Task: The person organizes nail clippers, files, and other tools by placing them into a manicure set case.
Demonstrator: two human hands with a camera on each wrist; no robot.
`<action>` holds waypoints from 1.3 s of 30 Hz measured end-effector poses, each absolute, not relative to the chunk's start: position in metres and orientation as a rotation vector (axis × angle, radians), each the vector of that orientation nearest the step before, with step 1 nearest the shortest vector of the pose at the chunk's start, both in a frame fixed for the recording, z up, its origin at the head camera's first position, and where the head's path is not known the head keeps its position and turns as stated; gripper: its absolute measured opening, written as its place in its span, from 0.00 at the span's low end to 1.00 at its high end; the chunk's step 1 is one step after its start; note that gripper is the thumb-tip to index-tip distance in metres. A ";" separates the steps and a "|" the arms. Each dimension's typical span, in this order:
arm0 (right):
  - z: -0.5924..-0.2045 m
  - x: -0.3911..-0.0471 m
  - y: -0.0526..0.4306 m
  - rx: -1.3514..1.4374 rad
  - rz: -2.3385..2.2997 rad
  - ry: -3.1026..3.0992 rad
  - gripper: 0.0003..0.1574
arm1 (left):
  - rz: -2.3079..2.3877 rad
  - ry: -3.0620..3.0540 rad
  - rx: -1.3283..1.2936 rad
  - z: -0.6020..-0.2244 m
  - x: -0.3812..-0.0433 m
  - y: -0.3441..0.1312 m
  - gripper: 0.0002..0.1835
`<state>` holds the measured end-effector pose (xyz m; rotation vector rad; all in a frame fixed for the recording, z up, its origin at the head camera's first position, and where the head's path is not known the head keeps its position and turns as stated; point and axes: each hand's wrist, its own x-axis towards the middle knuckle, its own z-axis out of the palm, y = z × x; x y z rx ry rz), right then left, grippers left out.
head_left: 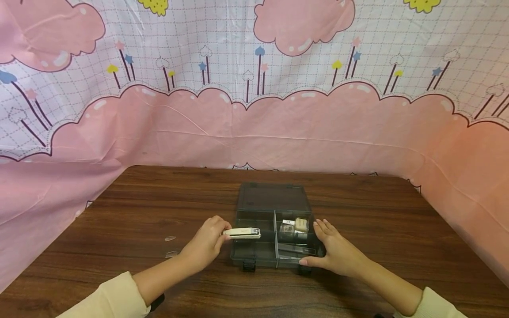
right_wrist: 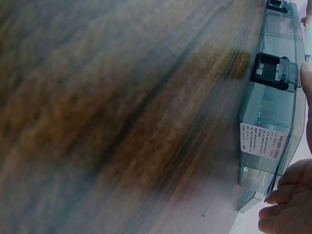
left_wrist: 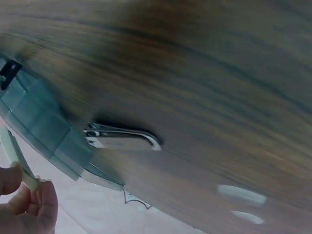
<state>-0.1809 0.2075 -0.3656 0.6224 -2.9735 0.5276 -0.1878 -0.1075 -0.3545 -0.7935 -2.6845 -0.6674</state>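
Pieces of clear material, two of them, lie on the wooden table, well to the left of the box. Nearer to the box on that side, a metal nail clipper rests on the table, as the left wrist view shows. Next comes the left hand, its fingers pinching one end of a cream nail clipper above the box's left half. The box is see-through grey, its lid laid back behind it and its black latches in front. A divider stands upright in it; right of that, small bottles lie in the rear, with flat items, hard to make out, in front. The right hand braces the box's right front corner, fingers and thumb spread wide.
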 end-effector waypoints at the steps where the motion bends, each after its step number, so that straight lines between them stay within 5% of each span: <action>1: -0.366 -0.181 0.208 0.623 0.526 -2.973 0.67 | -0.641 -2.688 -0.819 -0.355 -0.188 -0.105 0.06; 39: -0.369 -0.180 0.207 0.617 0.534 -2.971 0.67 | 0.225 -2.676 -1.045 -0.357 -0.200 -0.068 0.07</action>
